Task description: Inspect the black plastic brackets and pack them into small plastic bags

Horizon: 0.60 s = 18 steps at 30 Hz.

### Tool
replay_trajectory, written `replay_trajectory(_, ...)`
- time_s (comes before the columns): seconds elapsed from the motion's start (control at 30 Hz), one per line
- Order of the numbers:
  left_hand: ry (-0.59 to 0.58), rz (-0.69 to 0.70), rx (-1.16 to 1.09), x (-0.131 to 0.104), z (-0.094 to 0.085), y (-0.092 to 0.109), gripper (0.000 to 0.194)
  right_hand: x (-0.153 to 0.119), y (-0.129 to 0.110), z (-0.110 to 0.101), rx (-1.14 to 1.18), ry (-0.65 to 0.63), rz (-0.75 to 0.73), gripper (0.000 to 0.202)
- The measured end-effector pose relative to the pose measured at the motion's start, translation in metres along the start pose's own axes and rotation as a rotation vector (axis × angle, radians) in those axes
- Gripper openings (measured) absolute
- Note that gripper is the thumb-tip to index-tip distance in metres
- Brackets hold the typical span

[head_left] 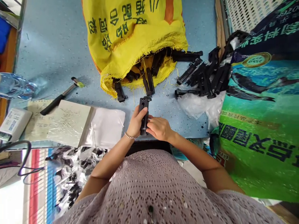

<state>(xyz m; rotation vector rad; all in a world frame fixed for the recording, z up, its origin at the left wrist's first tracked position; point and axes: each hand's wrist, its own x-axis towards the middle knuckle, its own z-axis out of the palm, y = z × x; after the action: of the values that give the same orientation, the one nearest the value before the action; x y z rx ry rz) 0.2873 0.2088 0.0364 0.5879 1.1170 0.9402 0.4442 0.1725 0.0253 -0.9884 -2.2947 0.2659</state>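
My left hand (135, 122) is closed around a long black plastic part (144, 112) with a slot near its far end, the thumb lying on top. From the right, my right hand (159, 128) pinches at the near end of the same part with its fingertips; whether a small piece sits between them I cannot make out. Just beyond, a yellow woven sack (140, 43) lies with its mouth towards me, and similar black parts (149, 79) stick out of it. More such parts (203, 74) are heaped to the right.
A hammer-like tool (58, 98) lies on the left by a board with tiny pieces (70, 119). There are also a water bottle (17, 86), a white box (15, 124), clear plastic (198, 104), and a green sack (261, 133) at the right edge of the blue table (53, 46).
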Motion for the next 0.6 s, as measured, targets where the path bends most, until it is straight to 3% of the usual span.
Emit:
replay_trajectory(0.07, 0.060, 0.048, -0.025, -0.001, 0.003, -0.009, 0.038, -0.004, 0.000, 0.009, 0.009, -0.039, 0.035, 0.037)
replay_trajectory(0.17, 0.138, 0.273, 0.024, -0.005, 0.000, -0.018, 0.048, -0.003, -0.002, 0.020, 0.205, -0.144, 0.293, 0.041)
replay_trajectory(0.27, 0.199, 0.627, 0.187, -0.005, -0.016, -0.019, 0.064, 0.006, -0.012, 0.024, 0.567, -0.264, 0.615, 0.045)
replay_trajectory(0.33, 0.223, 0.736, 0.269, -0.002, -0.032, -0.019, 0.070, 0.018, -0.013, 0.021, 0.753, -0.413, 0.693, 0.048)
replay_trajectory(0.37, 0.240, 0.728, 0.296, 0.000, -0.040, -0.021, 0.069, 0.026, -0.009, 0.018, 0.769, -0.473, 0.694, 0.049)
replay_trajectory(0.43, 0.261, 0.602, 0.351, 0.003, -0.050, -0.027, 0.066, 0.047, 0.011, 0.009, 0.589, -0.452, 0.705, 0.050)
replay_trajectory(0.5, 0.202, 0.450, 0.454, 0.005, -0.050, -0.038, 0.062, 0.070, 0.044, 0.001, 0.204, -0.250, 0.766, 0.047)
replay_trajectory(0.53, 0.144, 0.416, 0.534, 0.005, -0.046, -0.045, 0.060, 0.082, 0.062, -0.002, 0.016, -0.164, 0.799, 0.047)
replay_trajectory(0.6, 0.020, 0.450, 0.732, 0.005, -0.033, -0.057, 0.052, 0.100, 0.092, -0.002, -0.188, -0.187, 0.871, 0.053)
